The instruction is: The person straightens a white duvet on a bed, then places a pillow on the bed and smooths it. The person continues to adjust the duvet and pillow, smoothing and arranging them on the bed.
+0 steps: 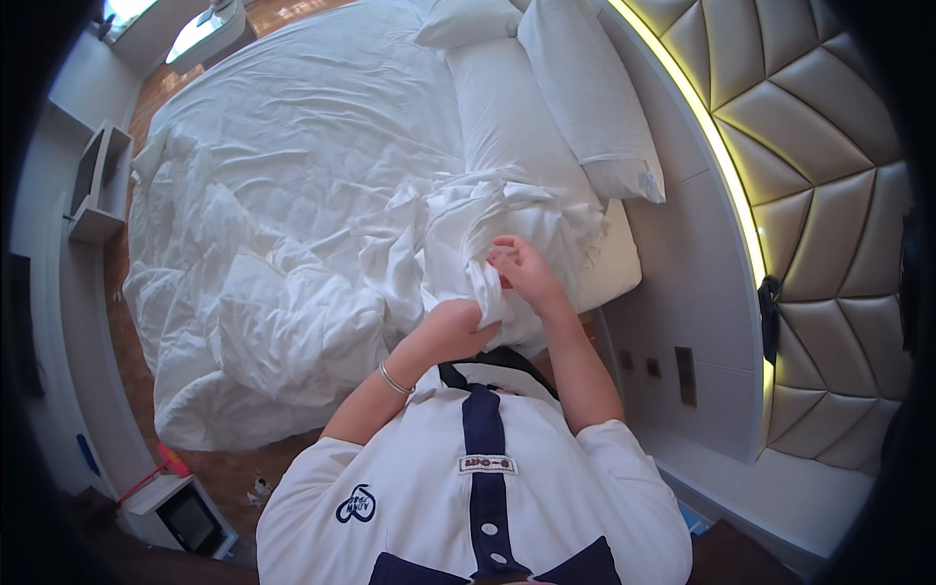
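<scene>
A rumpled white bed sheet (439, 244) is gathered in folds at the near side of the bed, in front of my body. My left hand (450, 330) is closed around a strip of it, with the fingertips turned inward and partly hidden. Just above and to the right, my right hand (527, 274) has its fingers curled at the upper end of the same strip, the thumb and forefinger against the cloth. To the right of my hands, a bare corner of the mattress (616, 261) shows from under the sheet.
White pillows (590, 107) lie at the bed's right end, before a padded headboard wall (809, 127) with a lit strip (726, 161). Sockets (685, 375) sit on the panel at right. A wall shelf (102, 190) and a small box-shaped unit (185, 519) stand at left, beyond wooden floor (122, 336).
</scene>
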Available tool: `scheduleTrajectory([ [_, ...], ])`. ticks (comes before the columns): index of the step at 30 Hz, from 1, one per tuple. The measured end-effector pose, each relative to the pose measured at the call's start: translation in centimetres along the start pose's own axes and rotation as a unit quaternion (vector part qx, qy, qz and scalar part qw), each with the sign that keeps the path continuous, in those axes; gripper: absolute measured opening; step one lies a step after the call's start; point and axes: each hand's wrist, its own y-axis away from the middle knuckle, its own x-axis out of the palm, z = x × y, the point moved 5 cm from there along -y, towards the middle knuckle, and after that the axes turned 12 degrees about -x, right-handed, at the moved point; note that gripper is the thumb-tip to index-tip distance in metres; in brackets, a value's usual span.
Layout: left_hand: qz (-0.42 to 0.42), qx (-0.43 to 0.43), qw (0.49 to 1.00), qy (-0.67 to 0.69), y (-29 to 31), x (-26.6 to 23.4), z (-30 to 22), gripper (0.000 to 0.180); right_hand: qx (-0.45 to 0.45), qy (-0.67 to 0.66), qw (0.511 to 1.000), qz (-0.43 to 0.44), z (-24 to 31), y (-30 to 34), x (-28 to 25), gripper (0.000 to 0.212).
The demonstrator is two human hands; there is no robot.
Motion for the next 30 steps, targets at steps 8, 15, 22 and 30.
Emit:
scheduleTrajectory([
  [8,0.225,-0.017,0.951,-0.213,1.5,6.8,0.2,0.025,0.032,0.099,0.994,0.024,-6.7,-0.1,1.0,0.028],
  [15,0.242,-0.093,0.956,-0.140,1.1,5.0,-0.2,0.040,-0.125,-0.325,0.919,-0.183,1.4,2.4,-4.1,0.012],
  [22,0.197,-0.190,0.655,0.704,-2.6,1.7,0.0,0.039,-0.310,-0.151,0.916,0.204,10.1,8.5,-0.4,0.009],
  [30,-0.013,-0.238,0.819,0.522,-4.2,-2.3,1.8,0.023,-0.244,0.080,0.937,-0.236,4.0,7.1,-3.1,0.026],
])
